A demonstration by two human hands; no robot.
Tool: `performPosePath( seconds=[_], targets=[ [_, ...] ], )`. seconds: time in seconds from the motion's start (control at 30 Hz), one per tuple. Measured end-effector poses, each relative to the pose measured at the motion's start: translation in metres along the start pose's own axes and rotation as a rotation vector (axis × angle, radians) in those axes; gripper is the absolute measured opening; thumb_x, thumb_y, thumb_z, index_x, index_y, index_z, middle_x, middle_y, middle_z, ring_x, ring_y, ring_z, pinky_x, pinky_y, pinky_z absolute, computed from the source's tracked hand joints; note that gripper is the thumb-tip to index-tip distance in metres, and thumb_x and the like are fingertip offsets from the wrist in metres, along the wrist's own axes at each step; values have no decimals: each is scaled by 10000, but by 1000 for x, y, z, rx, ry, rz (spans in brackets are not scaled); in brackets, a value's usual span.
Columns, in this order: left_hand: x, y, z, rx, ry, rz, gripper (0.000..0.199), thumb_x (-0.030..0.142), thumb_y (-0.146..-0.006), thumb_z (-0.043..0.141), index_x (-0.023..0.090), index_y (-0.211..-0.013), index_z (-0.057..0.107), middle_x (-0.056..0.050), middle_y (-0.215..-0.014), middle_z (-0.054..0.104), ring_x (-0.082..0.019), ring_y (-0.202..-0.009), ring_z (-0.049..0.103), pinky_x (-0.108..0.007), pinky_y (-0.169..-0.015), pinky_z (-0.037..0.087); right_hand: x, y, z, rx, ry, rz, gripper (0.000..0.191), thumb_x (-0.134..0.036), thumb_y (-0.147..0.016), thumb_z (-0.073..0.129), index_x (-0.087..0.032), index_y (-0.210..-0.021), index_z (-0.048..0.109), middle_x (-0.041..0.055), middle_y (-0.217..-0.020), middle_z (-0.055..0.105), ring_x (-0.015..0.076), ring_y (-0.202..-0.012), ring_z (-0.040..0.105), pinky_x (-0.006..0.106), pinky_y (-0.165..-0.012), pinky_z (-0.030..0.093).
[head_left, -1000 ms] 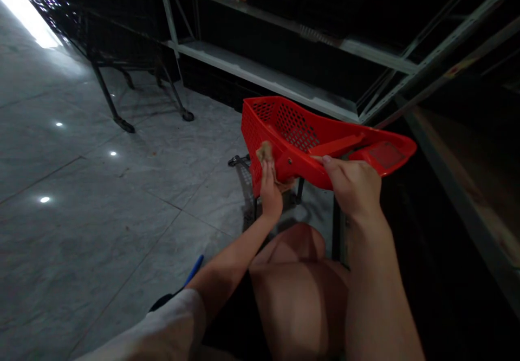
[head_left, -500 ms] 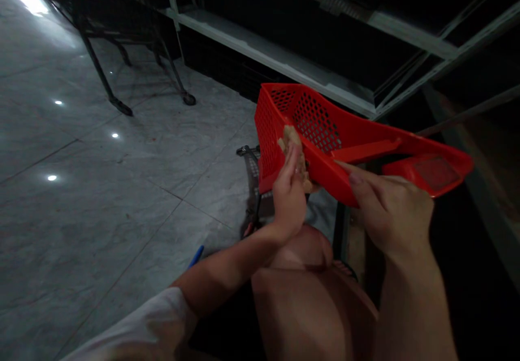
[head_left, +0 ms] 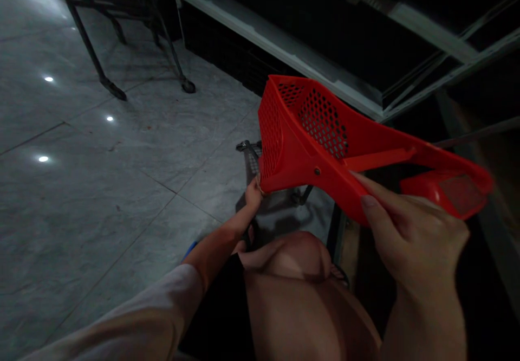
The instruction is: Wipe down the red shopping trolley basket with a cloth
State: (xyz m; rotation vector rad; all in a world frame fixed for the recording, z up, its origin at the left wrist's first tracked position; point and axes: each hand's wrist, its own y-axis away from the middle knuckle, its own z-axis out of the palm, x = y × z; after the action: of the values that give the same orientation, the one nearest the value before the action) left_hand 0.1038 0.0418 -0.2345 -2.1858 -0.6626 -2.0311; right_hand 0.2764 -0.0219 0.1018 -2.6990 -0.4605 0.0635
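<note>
Two bare hands on one red cart basket [head_left: 296,158]. Right hand [head_left: 414,231] has its fingers closed over the basket's near side rim, thumb pressed on the outer face, close to the handle end. Left hand [head_left: 254,193] is at the lower corner of the perforated end; its fingers are mostly hidden, so how far they are open can't be told. A bit of tan cloth [head_left: 260,183] shows at those fingers, against the red plastic. Basket sits in front of bent knees, above dark legs with casters [head_left: 242,146], on grey tiled floor [head_left: 134,198]. White metal shelving [head_left: 260,36] runs behind it. Dark cart [head_left: 117,8] stands well apart, upper left. Small blue item [head_left: 190,249], partly hidden, beside left forearm.
</note>
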Motion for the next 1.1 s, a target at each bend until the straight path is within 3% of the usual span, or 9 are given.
performPosePath(
  seconds=[0.1,0.2,0.33,0.43,0.53,0.6,0.77,0.93,1.1],
  targets=[
    [45,-18,7,145,47,-21,473,83,-1018,394,81,-1466,546,-172,-1479,627,-186,-1359,614,-390,-1201,443,10,-7,3,45,-51,-67,439,-409,-1004,467,-227,-1203,814,69,-661,719,215,-640,671,316,-620,445],
    [120,-17,17,183,154,195,517,134,-1050,351,180,-1546,492,-99,-1578,547,-163,-1490,481,-403,-1276,361,25,-15,8,60,-84,-68,431,-386,-980,485,-199,-1160,829,76,-683,743,226,-657,687,318,-630,456],
    [221,18,22,-66,206,729,530,172,-1055,323,299,-1528,526,16,-1633,480,-165,-1564,363,-465,-1316,296,42,-23,13,-34,-105,22,443,-370,-954,463,-219,-1141,835,67,-677,734,243,-732,700,331,-705,486],
    [261,35,13,-380,57,1005,577,75,-968,346,282,-1419,640,9,-1561,570,-171,-1535,416,-454,-1295,337,51,-21,11,-104,-143,45,427,-361,-928,476,-251,-1122,840,63,-745,764,238,-782,701,336,-756,501],
    [272,32,-5,-671,-199,1110,560,55,-904,404,293,-1307,713,-8,-1446,669,-173,-1410,565,-407,-1232,424,61,-12,5,-158,-208,25,439,-359,-930,472,-249,-1168,824,65,-813,782,225,-797,698,333,-779,503],
    [271,27,-16,-727,-380,1125,502,84,-904,450,305,-1261,727,-14,-1379,707,-186,-1331,621,-420,-1228,414,69,-7,1,-193,-240,11,445,-357,-941,463,-237,-1179,819,60,-794,770,214,-784,689,328,-790,500],
    [258,23,-19,-565,-587,1033,372,174,-992,386,228,-1212,681,-72,-1201,752,-222,-1174,680,-421,-1114,487,83,-6,-9,-337,-228,53,475,-340,-1011,384,-214,-1072,838,74,-989,812,209,-950,711,300,-856,494],
    [248,46,-9,-365,-648,1002,384,188,-1031,345,174,-1345,566,-112,-1216,747,-235,-1113,706,-398,-1038,504,59,-12,-22,-505,107,40,415,-244,-1009,398,-216,-1039,811,76,-1054,814,224,-1004,726,303,-858,486],
    [248,86,-32,-443,-719,959,311,329,-1081,372,193,-1210,620,-105,-1187,746,-258,-1075,714,-405,-972,523,25,-4,-26,-574,153,137,410,-211,-1027,367,-123,-1088,763,185,-1079,785,267,-977,749,331,-777,499]
  ],
)
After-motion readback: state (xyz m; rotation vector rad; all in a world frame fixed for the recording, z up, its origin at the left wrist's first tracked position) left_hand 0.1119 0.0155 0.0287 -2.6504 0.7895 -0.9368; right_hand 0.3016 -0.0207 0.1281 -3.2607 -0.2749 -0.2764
